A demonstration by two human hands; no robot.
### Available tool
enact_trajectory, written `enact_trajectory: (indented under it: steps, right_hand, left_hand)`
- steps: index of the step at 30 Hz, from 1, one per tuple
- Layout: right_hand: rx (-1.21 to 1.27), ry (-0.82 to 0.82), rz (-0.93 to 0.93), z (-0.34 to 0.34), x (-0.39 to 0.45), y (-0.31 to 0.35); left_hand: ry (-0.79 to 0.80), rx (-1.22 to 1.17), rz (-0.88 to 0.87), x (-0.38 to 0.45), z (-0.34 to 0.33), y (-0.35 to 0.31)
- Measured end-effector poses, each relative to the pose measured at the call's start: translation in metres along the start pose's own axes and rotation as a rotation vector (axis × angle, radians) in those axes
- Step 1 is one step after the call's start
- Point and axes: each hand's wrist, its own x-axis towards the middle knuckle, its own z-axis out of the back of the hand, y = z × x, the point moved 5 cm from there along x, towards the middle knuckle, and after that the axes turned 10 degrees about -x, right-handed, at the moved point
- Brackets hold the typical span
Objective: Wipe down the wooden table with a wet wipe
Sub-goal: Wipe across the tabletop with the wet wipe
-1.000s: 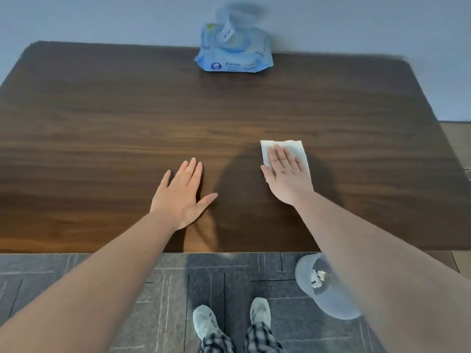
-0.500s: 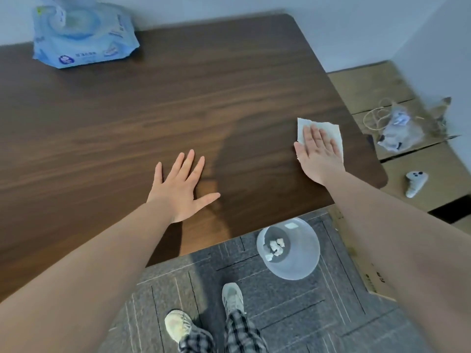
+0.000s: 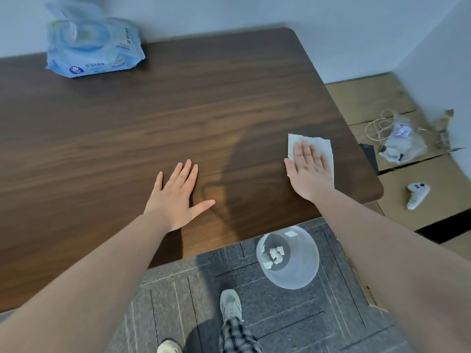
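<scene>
The dark wooden table [image 3: 127, 138] fills most of the view. A white wet wipe [image 3: 321, 146] lies flat on it close to the near right corner. My right hand [image 3: 309, 171] presses down on the wipe with flat, straight fingers, covering its lower left part. Further left, my left hand [image 3: 175, 200] rests palm down on the bare wood near the front edge, fingers spread, holding nothing.
A blue pack of wet wipes [image 3: 94, 47] with its lid up stands at the table's far edge by the wall. On the floor below the front edge is a translucent bin [image 3: 293, 273] with crumpled wipes. Cardboard [image 3: 369, 98], a plastic bag [image 3: 402, 141] and a white controller [image 3: 416, 194] lie right of the table.
My right hand has slid the wipe from the table's middle to near its right edge, and the view has turned right with it. My left hand has stayed in place.
</scene>
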Motion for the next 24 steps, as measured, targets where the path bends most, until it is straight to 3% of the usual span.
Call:
enact_trajectory:
  steps: [4,9,13,20,24]
  right_hand:
    - [-0.017,-0.008,0.134,0.002,-0.019,0.065]
    - [-0.054,-0.040,0.334,0.000,-0.056,0.184]
    - [-0.093,-0.044,0.492,-0.007,-0.094,0.295]
    - [-0.138,-0.078,0.673,-0.014,-0.148,0.467]
    - [-0.158,-0.076,0.773,-0.022,-0.181,0.549]
  left_hand:
    - [-0.039,-0.076,0.006,-0.014,0.005,0.024]
    - [-0.083,-0.105,0.108,-0.063,0.019,0.101]
    - [-0.116,-0.123,0.272,-0.130,0.026,0.193]
    - [-0.062,-0.051,0.716,-0.270,0.021,0.363]
    - [-0.079,-0.119,0.765,-0.316,0.015,0.418]
